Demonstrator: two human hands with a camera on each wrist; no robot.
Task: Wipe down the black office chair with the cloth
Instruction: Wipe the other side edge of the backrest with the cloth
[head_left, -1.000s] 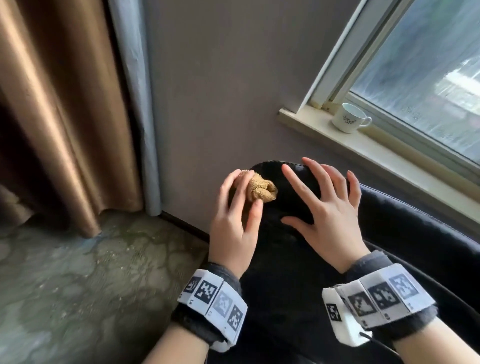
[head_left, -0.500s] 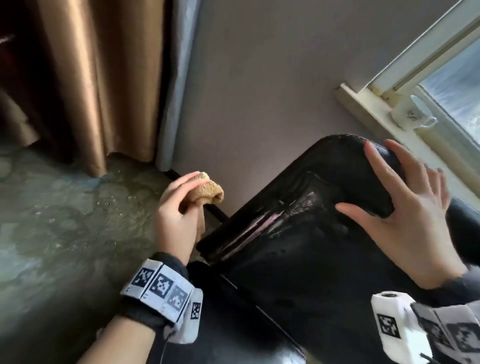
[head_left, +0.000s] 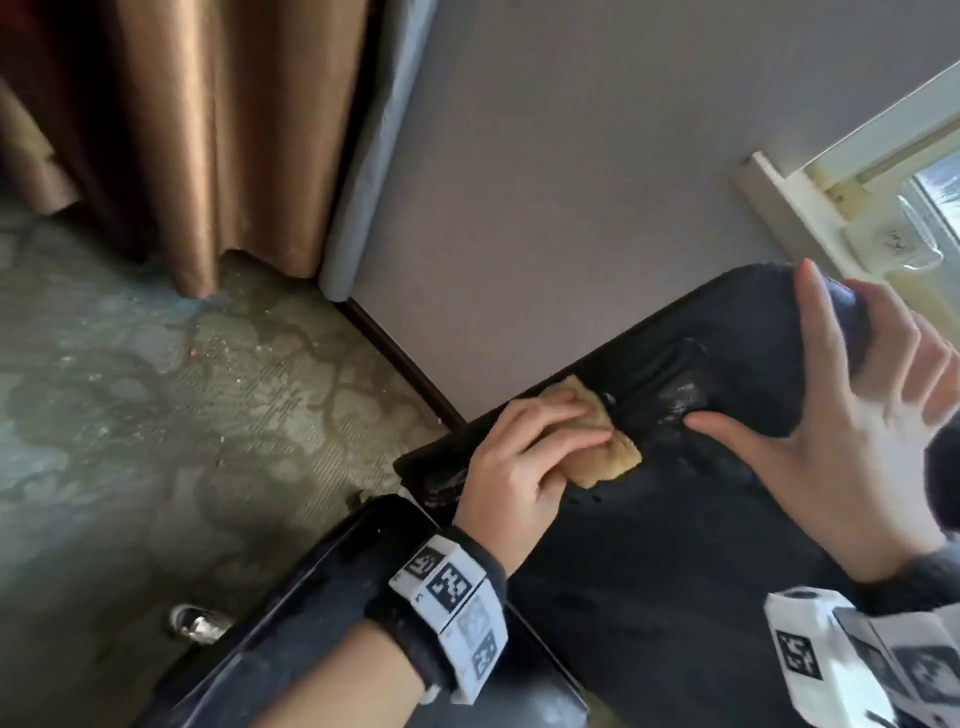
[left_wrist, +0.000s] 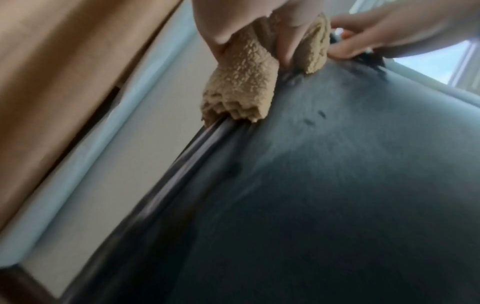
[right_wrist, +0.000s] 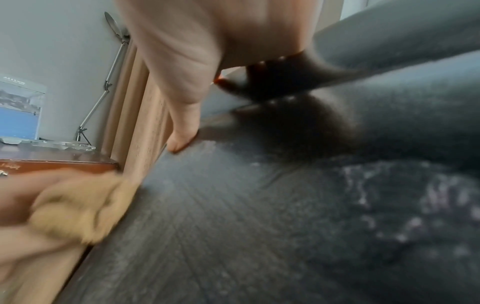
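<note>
The black office chair (head_left: 675, 519) fills the lower right of the head view, its backrest running up toward the window. My left hand (head_left: 524, 457) grips a bunched tan cloth (head_left: 608, 457) and presses it on the backrest near its left edge. The left wrist view shows the cloth (left_wrist: 241, 86) squeezed between my fingers against the chair's rim (left_wrist: 207, 133). My right hand (head_left: 852, 415) lies spread on the top of the backrest, thumb on the front and fingers over the top edge. Blurred in the right wrist view are the thumb (right_wrist: 182, 123), the cloth (right_wrist: 78, 205) and the chair surface (right_wrist: 259, 226).
A grey wall (head_left: 571, 182) stands just behind the chair. Brown curtains (head_left: 182, 130) hang at the left over patterned carpet (head_left: 156, 415). A white cup (head_left: 893, 244) sits on the windowsill at the right. A chair armrest (head_left: 322, 597) and a caster (head_left: 195, 623) lie below.
My left hand has brought the cloth from the air beside the chair onto the backrest's left edge. The right hand stays on the top of the backrest. The view has swung left and down.
</note>
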